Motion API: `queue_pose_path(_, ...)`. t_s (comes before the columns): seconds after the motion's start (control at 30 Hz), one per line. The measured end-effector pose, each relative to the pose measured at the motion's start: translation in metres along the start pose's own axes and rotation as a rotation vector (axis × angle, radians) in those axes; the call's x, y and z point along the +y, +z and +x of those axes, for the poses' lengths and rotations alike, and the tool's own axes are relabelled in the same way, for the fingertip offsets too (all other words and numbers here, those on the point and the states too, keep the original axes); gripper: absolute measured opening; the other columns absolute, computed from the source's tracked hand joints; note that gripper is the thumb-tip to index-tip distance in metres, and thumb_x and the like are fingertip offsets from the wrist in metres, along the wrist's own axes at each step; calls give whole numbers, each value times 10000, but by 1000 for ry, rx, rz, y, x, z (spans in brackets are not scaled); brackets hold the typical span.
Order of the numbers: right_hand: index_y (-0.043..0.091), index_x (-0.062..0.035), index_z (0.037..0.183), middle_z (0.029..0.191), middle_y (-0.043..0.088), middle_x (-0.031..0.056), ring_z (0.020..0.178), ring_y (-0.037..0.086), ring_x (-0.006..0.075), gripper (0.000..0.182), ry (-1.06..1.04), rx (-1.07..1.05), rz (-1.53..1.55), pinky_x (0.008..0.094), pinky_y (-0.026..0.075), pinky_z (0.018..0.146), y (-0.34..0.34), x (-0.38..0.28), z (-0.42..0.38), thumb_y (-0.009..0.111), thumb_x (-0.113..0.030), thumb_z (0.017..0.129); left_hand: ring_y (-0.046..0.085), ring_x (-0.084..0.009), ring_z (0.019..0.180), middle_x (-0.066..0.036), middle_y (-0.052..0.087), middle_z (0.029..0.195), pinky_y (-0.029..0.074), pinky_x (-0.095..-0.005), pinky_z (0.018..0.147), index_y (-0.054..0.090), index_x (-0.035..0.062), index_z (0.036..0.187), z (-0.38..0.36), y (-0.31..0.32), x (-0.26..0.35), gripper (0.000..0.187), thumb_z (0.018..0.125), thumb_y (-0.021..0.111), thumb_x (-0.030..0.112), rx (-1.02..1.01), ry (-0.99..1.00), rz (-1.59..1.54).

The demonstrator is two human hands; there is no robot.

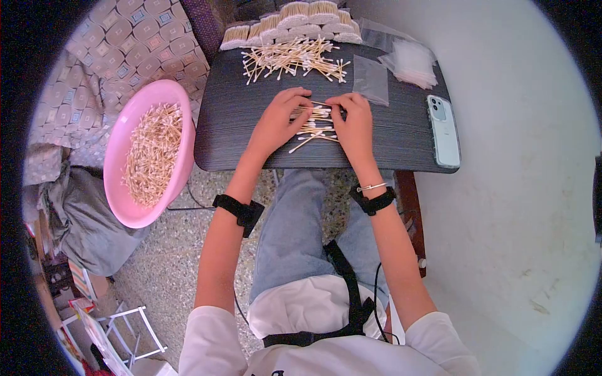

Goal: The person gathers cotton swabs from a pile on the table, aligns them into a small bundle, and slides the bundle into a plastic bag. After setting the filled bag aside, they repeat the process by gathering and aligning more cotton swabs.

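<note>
Several cotton swabs (315,131) with wooden sticks lie between my hands on the dark table, some side by side and the nearer ones askew. From the left, my left hand (283,119) curls its fingers and thumb around the left ends of the upper swabs. My right hand (354,122) pinches at the right end of the same swabs, with thumb and forefinger close together. One swab spans the gap between both hands' fingertips. Beyond them a loose heap of cotton swabs (290,57) is spread out. Palms and some fingertips are hidden.
Bundled swabs (295,22) are stacked at the back of the table (232,125). Clear plastic bags (371,80) and a bag pile (411,64) lie right of the heap. A white phone (444,131) rests at the right edge. A pink basin (115,169) of swabs stands left.
</note>
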State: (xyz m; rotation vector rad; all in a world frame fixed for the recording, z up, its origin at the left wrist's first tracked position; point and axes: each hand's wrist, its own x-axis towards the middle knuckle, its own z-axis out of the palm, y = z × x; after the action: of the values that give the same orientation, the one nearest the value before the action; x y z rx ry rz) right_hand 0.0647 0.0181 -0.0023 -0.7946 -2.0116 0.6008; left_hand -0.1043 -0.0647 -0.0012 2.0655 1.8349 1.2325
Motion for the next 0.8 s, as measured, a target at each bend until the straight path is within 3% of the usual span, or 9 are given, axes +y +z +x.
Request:
queue_pose_path(0.27, 700, -63, 907, 900, 621, 99, 900, 556, 313, 97, -61, -52, 6, 413, 458, 816, -3, 2, 3, 633, -74, 837, 528, -289, 1167, -94, 624, 1214, 416, -392, 1002, 680, 53, 953, 5, -2, -6, 157, 870, 664, 185, -39, -24, -77)
queue_pose_path(0.37, 700, -68, 935, 919, 639, 90, 893, 560, 307, 115, 40, -74, 119, 408, 460, 816, -7, -8, 5, 645, -137, 860, 532, -285, 1156, -89, 629, 1200, 418, -395, 995, 687, 55, 951, 6, -2, -9, 154, 866, 666, 183, -35, -30, -116)
queue_pose_path(0.57, 708, -67, 927, 919, 645, 86, 905, 553, 295, 174, -124, -142, 22, 401, 458, 816, -6, -4, 3, 690, -221, 847, 571, -275, 1114, -88, 655, 1152, 431, -385, 972, 686, 51, 959, 7, -3, -12, 167, 862, 680, 187, -13, -10, -136)
queue_pose_path(0.8, 694, -55, 917, 919, 628, 97, 917, 547, 300, 170, -47, -164, 35, 400, 457, 815, -5, -2, 3, 673, -214, 863, 608, -247, 1099, -82, 693, 1073, 445, -368, 974, 693, 43, 960, 6, -3, -10, 165, 868, 697, 181, 8, -67, -175)
